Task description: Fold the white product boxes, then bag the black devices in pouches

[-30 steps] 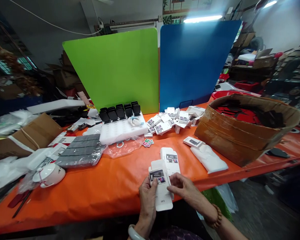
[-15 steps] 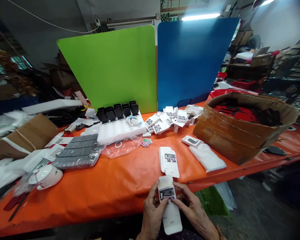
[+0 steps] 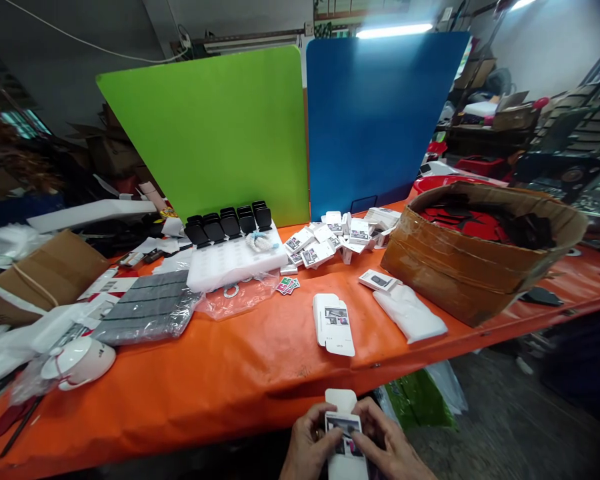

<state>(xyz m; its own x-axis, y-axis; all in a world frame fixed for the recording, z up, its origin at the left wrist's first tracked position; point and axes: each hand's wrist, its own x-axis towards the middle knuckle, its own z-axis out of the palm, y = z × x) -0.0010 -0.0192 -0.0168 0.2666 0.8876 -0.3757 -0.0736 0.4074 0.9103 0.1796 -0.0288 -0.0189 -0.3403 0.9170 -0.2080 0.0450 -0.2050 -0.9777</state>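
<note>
A white printed carton (image 3: 347,460) with an upright end flap is held between both hands at the bottom of the view, below the table's front edge. My left hand (image 3: 310,443) grips its left side, thumb on the printed face. On the right side my right hand (image 3: 387,440) holds it, its thumb also pressing the front. The carton's lower end is out of the frame. Just beyond lies a flat stack of white cartons (image 3: 334,325) on the orange table (image 3: 220,380).
A pile of small white boxes (image 3: 317,253) lies before the blue panel (image 3: 380,120). On the right stands a big cardboard box (image 3: 440,267) beside a white pouch (image 3: 410,313). Black pieces (image 3: 229,223) stand on white foam (image 3: 235,263). A white cup (image 3: 83,363) sits left.
Both hands and the held carton have moved down and slightly right, away from the flat stack. The view has shifted a little. Both hands still grip the carton.
</note>
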